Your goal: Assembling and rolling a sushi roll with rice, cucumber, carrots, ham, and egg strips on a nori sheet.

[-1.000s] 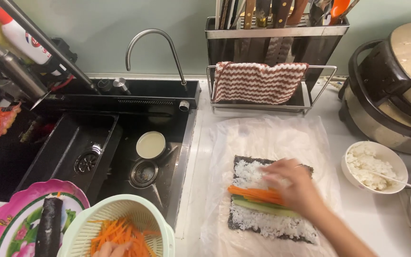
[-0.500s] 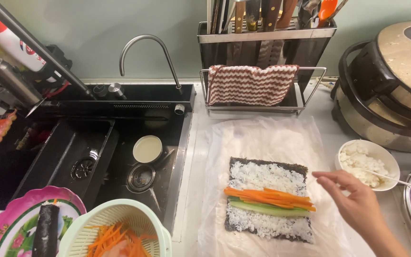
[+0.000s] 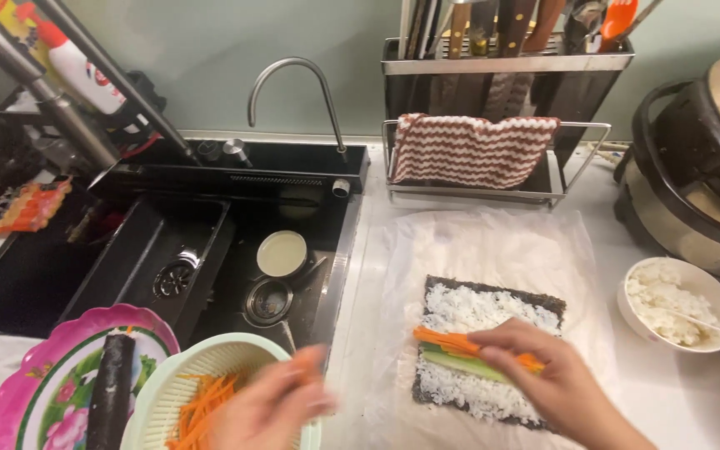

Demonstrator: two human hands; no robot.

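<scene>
Fingers of the right hand [image 3: 543,379] press orange carrot strips [image 3: 452,340] on the rice-covered dark seaweed sheet [image 3: 481,354] at lower right, unrolled; blurred left hand [image 3: 272,408]'s grip unclear.

Striped towel [image 3: 470,148] on rack; rice bowl [image 3: 678,300] right; black sink [image 3: 210,250] left.

The person's left hand [image 3: 272,404] hung low and blurred with motion, its fingers bent inward and pinched together. The right hand [image 3: 543,379] reached in from the lower right, palm down, fingers stretched flat and pointing left, wrist angled toward the body
</scene>
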